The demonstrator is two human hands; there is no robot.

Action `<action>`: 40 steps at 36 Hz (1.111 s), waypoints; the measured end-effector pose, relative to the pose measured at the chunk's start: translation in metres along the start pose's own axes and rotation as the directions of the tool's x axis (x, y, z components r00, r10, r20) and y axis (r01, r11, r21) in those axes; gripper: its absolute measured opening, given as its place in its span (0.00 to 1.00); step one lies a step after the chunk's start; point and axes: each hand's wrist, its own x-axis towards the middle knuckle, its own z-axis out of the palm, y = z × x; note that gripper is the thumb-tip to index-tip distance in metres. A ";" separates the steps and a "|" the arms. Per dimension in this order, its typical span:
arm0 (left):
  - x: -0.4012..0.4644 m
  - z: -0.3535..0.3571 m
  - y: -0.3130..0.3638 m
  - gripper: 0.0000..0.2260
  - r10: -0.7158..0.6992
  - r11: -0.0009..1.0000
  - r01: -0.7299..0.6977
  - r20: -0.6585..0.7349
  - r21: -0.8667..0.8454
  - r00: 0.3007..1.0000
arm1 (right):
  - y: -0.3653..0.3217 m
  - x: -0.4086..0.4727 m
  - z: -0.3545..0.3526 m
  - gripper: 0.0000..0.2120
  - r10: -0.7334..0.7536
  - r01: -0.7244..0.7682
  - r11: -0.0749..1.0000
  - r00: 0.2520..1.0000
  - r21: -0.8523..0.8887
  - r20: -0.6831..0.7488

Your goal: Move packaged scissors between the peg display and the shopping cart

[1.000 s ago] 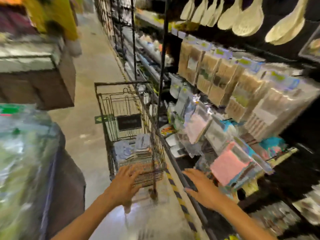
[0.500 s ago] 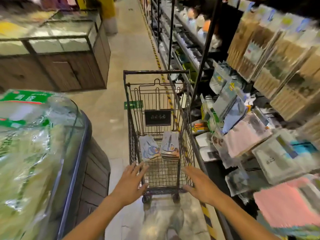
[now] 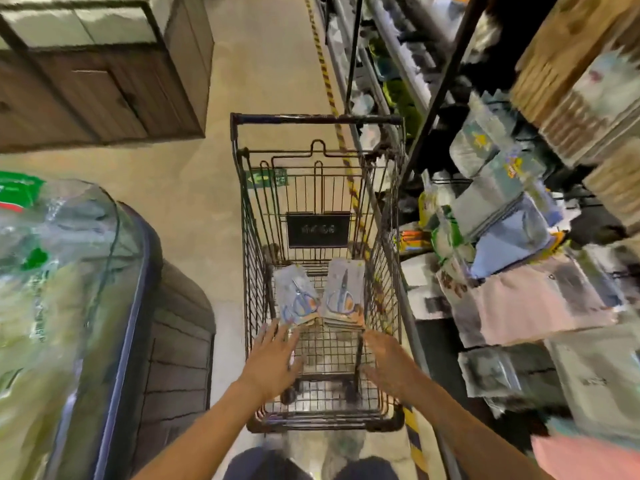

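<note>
Two stacks of packaged scissors [image 3: 320,294] lie side by side on the wire floor of the shopping cart [image 3: 317,119], toward its middle. Just short of them, the left hand [image 3: 273,358] reaches over the cart's near end with fingers spread and straight, its fingertips close to the left stack, gripping nothing. The right hand [image 3: 389,360] hovers by the right stack, fingers loosely extended, likewise released. The peg display [image 3: 512,216] of hanging packets stands to the cart's right; a glass-topped freezer [image 3: 86,306] sits at left.
</note>
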 end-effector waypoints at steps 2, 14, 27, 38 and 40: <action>0.019 0.000 -0.010 0.45 0.005 1.000 -0.005 0.007 0.009 1.000 | -0.010 0.010 -0.006 0.31 0.025 -0.025 1.000 1.000 0.004 0.006; 0.121 0.023 -0.068 0.30 0.058 0.998 -0.057 0.130 -0.009 0.990 | 0.000 0.101 0.017 0.33 0.298 -0.302 0.951 0.952 0.064 0.070; 0.229 0.102 -0.080 0.31 -0.012 0.994 0.031 0.172 -0.109 0.985 | 0.075 0.237 0.078 0.25 0.406 -0.393 0.901 0.913 0.184 -0.037; 0.261 0.144 -0.096 0.37 0.022 0.986 -0.008 0.083 -0.166 0.996 | 0.108 0.326 0.125 0.37 0.602 -0.460 0.749 0.773 0.478 -0.199; 0.260 0.147 -0.101 0.39 0.030 0.984 -0.016 0.076 -0.176 0.997 | 0.123 0.334 0.133 0.35 0.614 -0.451 0.730 0.763 0.513 -0.204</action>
